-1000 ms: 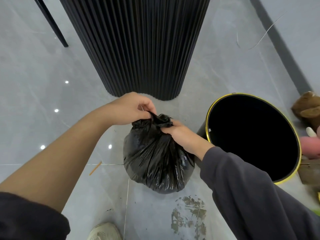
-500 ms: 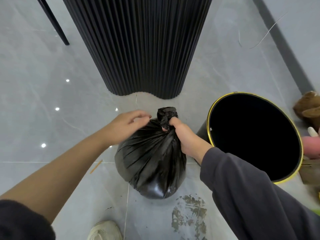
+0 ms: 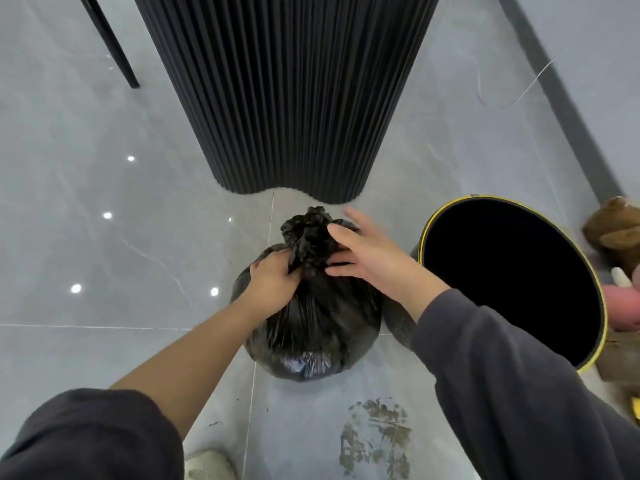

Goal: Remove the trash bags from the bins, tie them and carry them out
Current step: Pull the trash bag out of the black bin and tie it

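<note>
A glossy black plastic trash bag point(image 3: 311, 327), full and round, sits low over the pale grey tiled floor point(image 3: 104, 254), straight ahead of the person and between the two arms. Whether its bottom rests on the tiles or hangs just above them cannot be told. Its mouth is gathered into a crumpled, bunched top point(image 3: 311, 223) that stands up from the body of the bag.

The left hand point(image 3: 273, 280) is on the left side of the bag, just below that bunched top, with its fingers curled into the plastic at the neck and gripping it. The left forearm is bare, and its dark sleeve point(image 3: 86, 434) is pushed up near the elbow.

The right hand point(image 3: 374, 261) lies on the right side of the bunched top, spread wide. Its fingers point(image 3: 337, 233) are straight and rest against the crumpled plastic without closing round it, and the farthest fingertip is blurred. Its arm is covered by a dark grey sleeve point(image 3: 502, 375).

Just beside the bag on the right stands a round black bin with a yellow rim point(image 3: 512, 278). Its inside is dark and no liner shows in it. Beyond the bag rises a wide black fluted column point(image 3: 287, 81), its foot near the top of the bag. A brownish stain point(image 3: 375, 434) marks the tile in front of the bag, and the toe of a pale shoe point(image 3: 207, 465) shows at the bottom edge. A brown plush toy point(image 3: 616, 230) and something pink point(image 3: 623, 303) lie behind the bin, by the wall.
</note>
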